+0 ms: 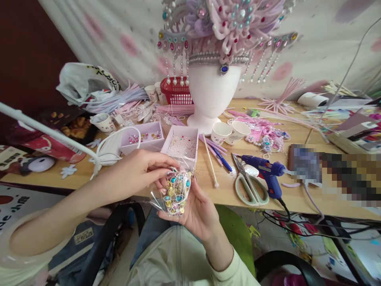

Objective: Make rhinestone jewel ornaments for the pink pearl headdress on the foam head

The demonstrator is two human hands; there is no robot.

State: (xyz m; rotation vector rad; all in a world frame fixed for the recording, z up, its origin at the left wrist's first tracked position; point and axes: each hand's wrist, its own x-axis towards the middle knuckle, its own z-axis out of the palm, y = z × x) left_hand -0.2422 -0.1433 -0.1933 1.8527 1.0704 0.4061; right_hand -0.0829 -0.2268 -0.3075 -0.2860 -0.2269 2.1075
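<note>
A small clear plastic bag [176, 194] lies in my hands just in front of the table edge. Inside it show gold-coloured pieces with blue and pink stones, tangled with thin pale strands. My right hand [201, 210] cups the bag from below and the right, thumb against its side. From the left, my left hand [156, 169] reaches over, fingers bent and pinching at the bag's upper left; its fingertips are partly hidden. Just beyond the bag stand a pale box of small pearl beads [182, 147] and another box with coloured gems [143, 137].
A white mannequin head [212, 89] wears a large pink beaded headdress [238, 24]. Scissors [251, 184], a blue glue gun [268, 171], a blue pen [223, 162] and paper cups [222, 133] lie to the right. A white lamp arm [50, 133] crosses the left side.
</note>
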